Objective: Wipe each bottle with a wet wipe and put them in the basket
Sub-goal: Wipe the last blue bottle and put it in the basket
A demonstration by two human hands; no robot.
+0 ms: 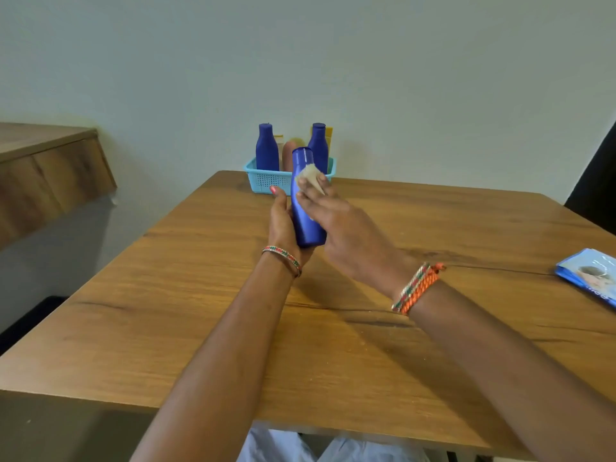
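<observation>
No legible brand or label is seen on any bottle; on the blue wipe pack (591, 276), at the table's right edge, a printed picture and part of a white word are visible, but the letters cannot be read. One blue bottle (305, 208) is held upright, slightly tilted, above the table (166, 311), in front of the basket (266, 180). It is gripped low on its body by the left hand (283, 225), the fingers being curled round its far side and the thumb laid along its near left side. A crumpled pale wipe (310, 176) is pressed against the bottle's upper part by the right hand (346, 235); it is pinched between the fingertips, which are held close together. In the turquoise basket, set at the far edge of the table against the wall, two more blue bottles (266, 148) are counted standing upright, with one brownish bottle (287, 156) between them; yellow items (328, 133) are partly seen behind, their number not determinable. One bracelet is noted on the left wrist; on the right, beaded and orange bands.
</observation>
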